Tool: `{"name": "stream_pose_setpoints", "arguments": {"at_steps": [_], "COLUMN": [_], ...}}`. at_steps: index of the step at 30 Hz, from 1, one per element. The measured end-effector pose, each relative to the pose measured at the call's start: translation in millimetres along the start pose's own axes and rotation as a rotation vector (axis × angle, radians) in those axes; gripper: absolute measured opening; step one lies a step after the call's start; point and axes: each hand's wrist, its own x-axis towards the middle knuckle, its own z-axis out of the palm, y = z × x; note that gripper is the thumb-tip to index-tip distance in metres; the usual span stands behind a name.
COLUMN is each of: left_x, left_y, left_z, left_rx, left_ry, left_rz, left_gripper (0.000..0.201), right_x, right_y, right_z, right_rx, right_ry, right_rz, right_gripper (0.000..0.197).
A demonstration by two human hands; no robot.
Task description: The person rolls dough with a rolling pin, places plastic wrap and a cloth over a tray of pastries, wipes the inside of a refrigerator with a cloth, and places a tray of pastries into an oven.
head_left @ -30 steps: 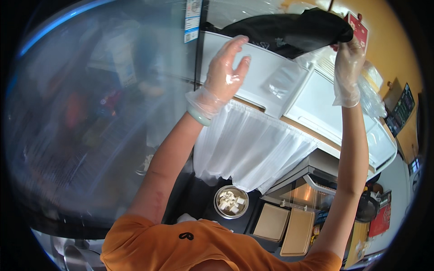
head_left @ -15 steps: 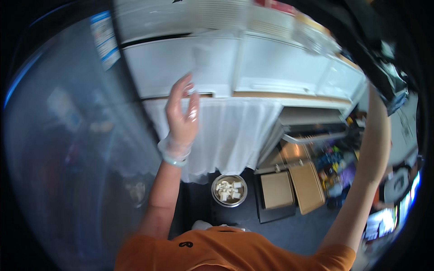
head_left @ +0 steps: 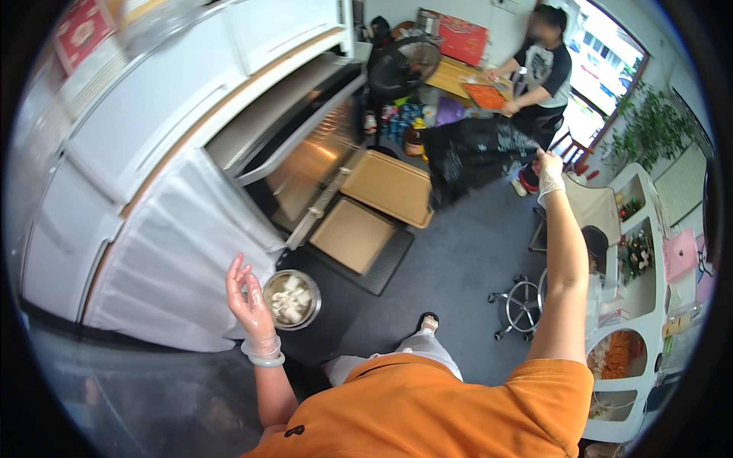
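Note:
My right hand [head_left: 549, 169], in a clear disposable glove, reaches far out to the right and grips one corner of a black plastic bag [head_left: 477, 156]. The bag stretches out sideways in the air, its far end loose over the floor. My left hand [head_left: 250, 305], also in a clear glove that looks wet, is raised with fingers apart and nothing in them. A bangle circles that wrist. Just beyond the left hand a round metal bowl [head_left: 315, 314] holds white chunks [head_left: 290, 300]; it appears low down, near the curtain.
An oven [head_left: 309, 164] stands with its door lowered, and tan baking trays [head_left: 389, 187] lie before it. A white curtain [head_left: 175, 259] hangs at left. Across the room a person [head_left: 546, 72] holds a tray of orange food [head_left: 485, 97]. A black fan [head_left: 405, 69], wheeled chair base [head_left: 523, 300] and white shelf [head_left: 649, 282] stand around.
The view has swung right, bringing the person, shelf and chair into sight. My right hand has carried the black bag from overhead to lower down at the right. The left hand stays raised.

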Motion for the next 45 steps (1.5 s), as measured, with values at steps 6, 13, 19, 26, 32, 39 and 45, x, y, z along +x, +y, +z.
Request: {"name": "stream_pose_setpoints", "arguments": {"at_steps": [6,13,19,26,32,39,45], "left_x": [-89.0,-119.2,-122.0,-110.3,-63.6,10.0,10.4], "left_y": [-7.0,37.7,28.3,-9.7,-19.9,19.3,22.6], "left_z": [192.6,364.8,458.8,570.6,687.2,827.7,896.2], "left_rx": [0.001,-0.039,-0.053,-0.062,-0.06,-0.139,-0.014], "left_ry": [-0.309,-0.55,-0.652,-0.68,-0.755,-0.843,-0.815], "left_rz": [-0.078,-0.056,-0.047,-0.101,-0.15,0.107,0.036], "left_gripper": [0.033,0.034,0.034,0.031,0.03,0.031,0.031], "right_x": [159.2,264.3,325.9,406.0,485.5,561.2,676.9], "right_y": [105.9,154.9,169.9,200.9,242.0,251.3,304.4], "right_z": [-136.5,-247.4,-260.2,-255.3,-234.5,-205.2,-189.0], "right_rx": [-0.047,-0.038,0.109,0.007,-0.111,-0.132,-0.141], "right_ry": [0.209,0.14,0.11,0.167,0.157,0.195,0.174], "right_rz": [0.043,0.054,0.063,0.06,0.086,0.174,0.226], "right_gripper": [0.013,0.003,0.003,0.005,0.003,0.005,0.008]}}
